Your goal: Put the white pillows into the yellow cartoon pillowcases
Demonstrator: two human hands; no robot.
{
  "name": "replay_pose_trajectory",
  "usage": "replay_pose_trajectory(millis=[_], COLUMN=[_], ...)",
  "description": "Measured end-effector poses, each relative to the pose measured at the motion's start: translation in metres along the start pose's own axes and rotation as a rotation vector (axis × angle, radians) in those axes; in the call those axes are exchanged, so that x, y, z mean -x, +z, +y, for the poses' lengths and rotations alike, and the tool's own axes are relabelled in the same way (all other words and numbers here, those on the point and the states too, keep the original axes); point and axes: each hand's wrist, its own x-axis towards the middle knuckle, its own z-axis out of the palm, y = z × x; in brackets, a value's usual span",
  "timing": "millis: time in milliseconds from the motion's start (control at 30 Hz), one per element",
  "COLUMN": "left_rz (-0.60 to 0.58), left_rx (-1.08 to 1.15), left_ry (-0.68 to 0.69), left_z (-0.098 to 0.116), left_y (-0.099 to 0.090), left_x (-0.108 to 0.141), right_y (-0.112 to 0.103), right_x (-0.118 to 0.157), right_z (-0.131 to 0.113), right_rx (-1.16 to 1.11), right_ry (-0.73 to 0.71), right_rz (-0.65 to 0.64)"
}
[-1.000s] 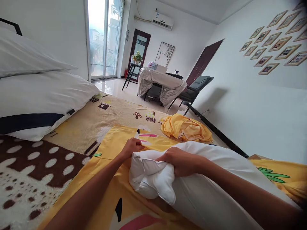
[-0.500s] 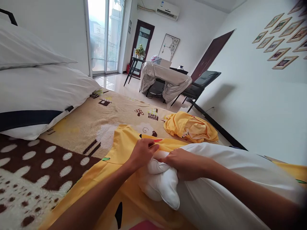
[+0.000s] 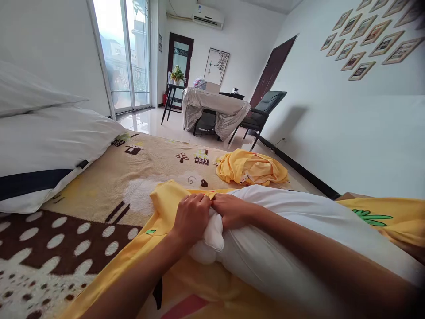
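Note:
A plump white pillow [image 3: 285,201] stretches from the lower right to my hands, its bunched corner [image 3: 214,235] poking out beneath them. Under and around that end spreads a yellow printed pillowcase [image 3: 169,201]. My left hand [image 3: 193,218] is closed on the pillowcase's far edge, beside the pillow corner. Close against it, my right hand [image 3: 232,211] is closed on the end of the pillow, fingertips touching the yellow fabric. The fingers' undersides are hidden.
A patterned blanket [image 3: 152,155] covers the bed. White pillows [image 3: 63,137] are stacked at left. Crumpled yellow cloth [image 3: 252,167] lies beyond my hands, and more yellow fabric [image 3: 395,212] at right. Farther off stand a covered table [image 3: 212,102] and a black chair [image 3: 265,110].
My hands have come together, and my left fingers now fold over the pillowcase edge. Less of the white corner shows below them. The view has swung slightly right.

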Motion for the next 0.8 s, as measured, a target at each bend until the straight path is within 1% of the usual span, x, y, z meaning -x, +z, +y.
replay_pose_trajectory(millis=[67, 100, 167, 200, 233, 267, 300, 333, 367, 400, 433, 500, 600, 700, 800], left_rz=[-0.006, -0.010, -0.020, -0.043, -0.094, -0.179, -0.288, -0.399, -0.481, -0.521, -0.520, -0.470, -0.427, -0.396, -0.413], left_rx=[-0.029, -0.057, -0.149, -0.190, -0.216, -0.226, -0.222, -0.211, -0.202, -0.197, -0.188, -0.147, -0.124, -0.204, -0.323], left_ry=[0.031, 0.057, 0.096, 0.109, 0.120, 0.130, 0.138, 0.144, 0.148, 0.147, 0.143, 0.147, 0.185, 0.272, 0.333], left_z=[0.001, 0.003, 0.010, 0.015, 0.020, 0.025, 0.028, 0.030, 0.031, 0.030, 0.027, 0.019, 0.007, -0.002, -0.010], left_y=[-0.003, -0.008, -0.023, -0.032, -0.042, -0.050, -0.057, -0.062, -0.065, -0.066, -0.064, -0.058, -0.047, -0.039, -0.036], left_x=[0.002, 0.004, 0.013, 0.019, 0.026, 0.034, 0.041, 0.048, 0.054, 0.058, 0.061, 0.064, 0.067, 0.073, 0.078], right_y=[0.004, 0.006, 0.007, 0.007, 0.007, 0.007, 0.006, 0.005, 0.005, 0.004, 0.004, 0.002, 0.000, -0.003, -0.006], right_x=[0.004, 0.006, 0.009, 0.009, 0.009, 0.009, 0.009, 0.008, 0.007, 0.007, 0.006, 0.006, 0.007, 0.008, 0.009], right_z=[-0.001, -0.002, -0.002, -0.002, -0.002, -0.001, -0.001, 0.000, 0.000, 0.000, 0.000, 0.000, 0.000, 0.002, 0.005], right_rx=[0.018, 0.030, 0.050, 0.049, 0.042, 0.032, 0.024, 0.023, 0.025, 0.032, 0.039, 0.035, -0.015, -0.055, -0.053], right_ry=[-0.007, -0.006, -0.002, -0.004, -0.009, -0.012, -0.012, -0.007, 0.001, 0.010, 0.018, 0.028, 0.047, 0.067, 0.078], right_rz=[0.077, 0.105, 0.132, 0.136, 0.134, 0.128, 0.121, 0.116, 0.112, 0.108, 0.106, 0.100, 0.081, 0.065, 0.076])
